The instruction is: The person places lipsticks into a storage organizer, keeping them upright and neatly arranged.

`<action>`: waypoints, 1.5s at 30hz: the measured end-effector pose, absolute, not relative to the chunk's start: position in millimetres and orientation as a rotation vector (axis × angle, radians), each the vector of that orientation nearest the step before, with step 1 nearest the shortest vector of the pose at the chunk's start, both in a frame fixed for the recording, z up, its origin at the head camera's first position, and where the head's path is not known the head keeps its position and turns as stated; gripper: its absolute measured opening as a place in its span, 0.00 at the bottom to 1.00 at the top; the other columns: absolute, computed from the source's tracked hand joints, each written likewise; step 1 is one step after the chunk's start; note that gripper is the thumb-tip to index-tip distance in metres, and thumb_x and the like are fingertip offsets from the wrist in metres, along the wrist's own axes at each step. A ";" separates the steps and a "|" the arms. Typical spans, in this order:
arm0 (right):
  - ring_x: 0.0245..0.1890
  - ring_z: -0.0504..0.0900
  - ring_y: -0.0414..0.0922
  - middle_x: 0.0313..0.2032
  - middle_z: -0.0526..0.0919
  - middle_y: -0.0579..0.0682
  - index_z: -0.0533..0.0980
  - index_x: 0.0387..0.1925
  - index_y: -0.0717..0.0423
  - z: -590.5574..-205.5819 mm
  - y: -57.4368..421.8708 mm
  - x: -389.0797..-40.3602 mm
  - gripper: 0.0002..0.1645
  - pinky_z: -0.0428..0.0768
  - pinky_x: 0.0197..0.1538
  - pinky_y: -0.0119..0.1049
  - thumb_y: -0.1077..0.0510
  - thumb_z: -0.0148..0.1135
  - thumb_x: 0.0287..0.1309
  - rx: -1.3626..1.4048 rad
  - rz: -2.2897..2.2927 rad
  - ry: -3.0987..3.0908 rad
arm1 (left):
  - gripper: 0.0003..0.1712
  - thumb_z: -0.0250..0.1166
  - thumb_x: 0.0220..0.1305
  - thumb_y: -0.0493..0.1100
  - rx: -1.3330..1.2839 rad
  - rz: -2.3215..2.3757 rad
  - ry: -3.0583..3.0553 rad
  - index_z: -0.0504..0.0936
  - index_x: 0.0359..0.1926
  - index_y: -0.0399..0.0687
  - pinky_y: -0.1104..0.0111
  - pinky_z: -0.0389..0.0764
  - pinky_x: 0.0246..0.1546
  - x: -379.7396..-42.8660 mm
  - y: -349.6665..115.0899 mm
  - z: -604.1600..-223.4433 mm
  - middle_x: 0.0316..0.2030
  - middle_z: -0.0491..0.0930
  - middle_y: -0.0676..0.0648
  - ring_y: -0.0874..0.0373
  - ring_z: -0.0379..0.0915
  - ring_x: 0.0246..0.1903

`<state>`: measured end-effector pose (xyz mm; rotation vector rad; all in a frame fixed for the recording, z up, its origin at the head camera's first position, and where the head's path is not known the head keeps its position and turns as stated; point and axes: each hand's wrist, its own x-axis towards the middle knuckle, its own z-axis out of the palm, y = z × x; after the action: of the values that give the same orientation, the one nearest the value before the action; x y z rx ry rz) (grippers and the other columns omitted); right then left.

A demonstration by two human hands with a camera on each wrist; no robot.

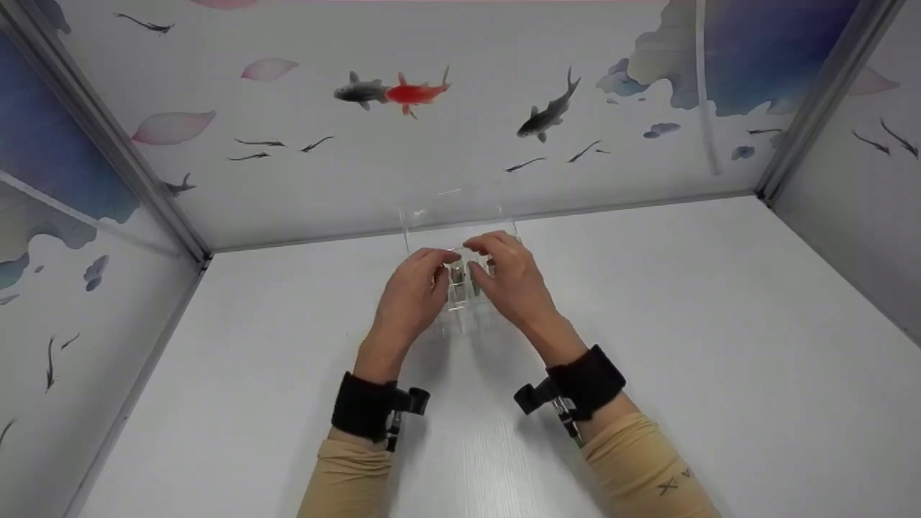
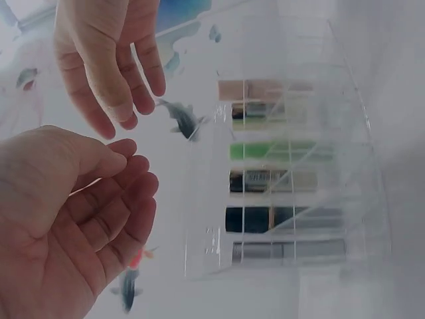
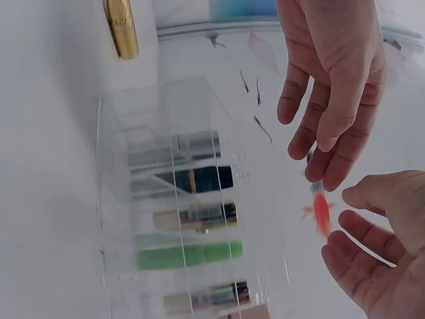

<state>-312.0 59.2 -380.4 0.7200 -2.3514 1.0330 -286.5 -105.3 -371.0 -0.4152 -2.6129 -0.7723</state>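
Note:
A clear plastic cosmetics rack [image 1: 460,309] stands on the table between both hands. Slim makeup tubes fill its slots: a green tube [image 3: 190,255], a black tube [image 3: 216,177], a grey tube [image 2: 262,251], gold-and-black tubes, one of them a gold-and-black tube [image 2: 265,181], and a pinkish tube [image 2: 236,90]. My left hand [image 1: 410,291] hovers at the rack's left side, its fingers loosely bent. Opposite it, my right hand [image 1: 514,277] is held over the rack's right side, fingers relaxed. The fingertips come close together, and neither hand shows anything held.
A gold tube [image 3: 121,28] sits apart from the rack, on its left. Behind the rack rises a back wall [image 1: 302,194] printed with fish and petals. Side panels [image 1: 863,187] on metal posts flank the white table [image 1: 683,324].

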 end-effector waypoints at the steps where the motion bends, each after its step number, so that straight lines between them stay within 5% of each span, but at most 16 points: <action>1: 0.47 0.83 0.49 0.47 0.84 0.54 0.80 0.50 0.58 -380.7 54.6 -309.0 0.14 0.85 0.48 0.39 0.66 0.65 0.62 0.756 1.053 -2.350 | 0.13 0.58 0.72 0.36 -0.385 -0.778 -2.627 0.82 0.53 0.47 0.63 0.84 0.50 -284.9 -111.6 -370.3 0.51 0.84 0.45 0.53 0.82 0.48; 11: 0.40 0.86 0.47 0.44 0.85 0.56 0.79 0.50 0.59 -399.0 8.9 -279.4 0.13 0.86 0.44 0.36 0.63 0.63 0.64 1.157 1.144 -2.439 | 0.16 0.57 0.73 0.41 -0.049 -0.796 -2.841 0.80 0.58 0.45 0.56 0.83 0.50 -271.1 -178.6 -371.5 0.52 0.83 0.42 0.48 0.81 0.51; 21: 0.45 0.87 0.49 0.51 0.83 0.60 0.76 0.58 0.62 -411.3 -19.8 -266.8 0.22 0.85 0.48 0.37 0.60 0.65 0.63 1.138 1.180 -2.826 | 0.25 0.60 0.71 0.45 0.159 -0.705 -3.170 0.74 0.64 0.38 0.52 0.81 0.52 -261.9 -206.0 -382.1 0.56 0.81 0.34 0.41 0.79 0.53; 28: 0.50 0.84 0.52 0.56 0.81 0.60 0.74 0.61 0.64 -425.1 -27.1 -268.6 0.25 0.81 0.56 0.43 0.65 0.64 0.62 1.066 1.152 -2.983 | 0.29 0.66 0.65 0.50 0.289 -0.782 -3.339 0.76 0.60 0.36 0.66 0.80 0.30 -261.0 -204.1 -389.7 0.46 0.83 0.37 0.50 0.83 0.35; 37: 0.65 0.74 0.54 0.64 0.73 0.60 0.70 0.66 0.61 -430.5 -26.6 -265.4 0.32 0.74 0.68 0.45 0.64 0.66 0.61 1.209 0.879 -2.980 | 0.06 0.67 0.58 0.39 0.263 -0.828 -3.434 0.84 0.31 0.38 0.71 0.73 0.21 -259.1 -200.2 -395.7 0.25 0.83 0.45 0.56 0.77 0.23; 45: 0.63 0.76 0.54 0.62 0.75 0.61 0.73 0.62 0.64 -433.7 -28.5 -266.8 0.26 0.76 0.66 0.44 0.66 0.64 0.62 1.228 0.850 -2.877 | 0.10 0.69 0.60 0.38 0.040 -0.801 -3.436 0.85 0.42 0.41 0.71 0.73 0.30 -258.8 -206.1 -385.6 0.35 0.84 0.45 0.58 0.78 0.31</action>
<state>-266.8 -28.5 -433.7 1.2276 -2.8773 0.8499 -258.8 -206.1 -385.6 0.0396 -3.4363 -0.8014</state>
